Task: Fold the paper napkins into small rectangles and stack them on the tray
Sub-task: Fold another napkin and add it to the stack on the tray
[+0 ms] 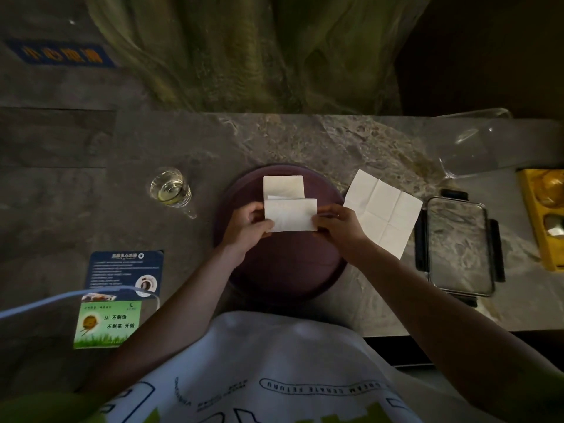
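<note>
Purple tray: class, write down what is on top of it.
On the tray, one folded napkin lies flat at the far side. The left hand and right hand pinch a second napkin over its near edge. Anything under that overlap is hidden.

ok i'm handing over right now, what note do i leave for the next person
Hands: left hand and right hand each pinch one end of the held napkin, a folded rectangle over the tray.
Done: one stacked napkin lies on the tray's far side.
Left: set the held napkin on it, then fold the open napkin lying on the table right of the tray.
</note>
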`<action>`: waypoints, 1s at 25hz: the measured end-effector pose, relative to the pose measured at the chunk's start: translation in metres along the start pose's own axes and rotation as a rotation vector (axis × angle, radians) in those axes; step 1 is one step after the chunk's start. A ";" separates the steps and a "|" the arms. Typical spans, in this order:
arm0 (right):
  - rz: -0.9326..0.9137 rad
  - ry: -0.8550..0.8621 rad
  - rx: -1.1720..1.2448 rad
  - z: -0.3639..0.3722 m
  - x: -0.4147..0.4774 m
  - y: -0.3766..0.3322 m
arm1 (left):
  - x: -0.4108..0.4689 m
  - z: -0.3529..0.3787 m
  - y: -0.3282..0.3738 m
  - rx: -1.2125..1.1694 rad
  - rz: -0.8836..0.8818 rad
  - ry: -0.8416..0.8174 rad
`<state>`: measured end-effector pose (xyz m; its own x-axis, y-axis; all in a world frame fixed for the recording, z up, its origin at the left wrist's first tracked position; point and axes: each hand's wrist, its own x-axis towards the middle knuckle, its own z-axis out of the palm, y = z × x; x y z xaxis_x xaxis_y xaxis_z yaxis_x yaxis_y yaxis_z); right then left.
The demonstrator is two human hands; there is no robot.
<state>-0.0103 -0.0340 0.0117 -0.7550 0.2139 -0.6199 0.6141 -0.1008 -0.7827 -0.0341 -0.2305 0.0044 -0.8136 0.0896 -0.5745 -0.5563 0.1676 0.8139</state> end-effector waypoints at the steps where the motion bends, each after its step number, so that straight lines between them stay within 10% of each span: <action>1: 0.010 0.001 -0.011 0.001 0.005 -0.002 | 0.006 0.000 -0.001 0.011 -0.014 0.004; 25: 0.060 0.184 -0.367 0.028 0.137 0.009 | 0.124 0.005 -0.006 0.367 -0.094 0.257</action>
<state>-0.1145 -0.0332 -0.0819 -0.6818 0.3916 -0.6179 0.7224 0.2273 -0.6531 -0.1308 -0.2153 -0.0717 -0.8038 -0.1814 -0.5665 -0.5706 0.5042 0.6482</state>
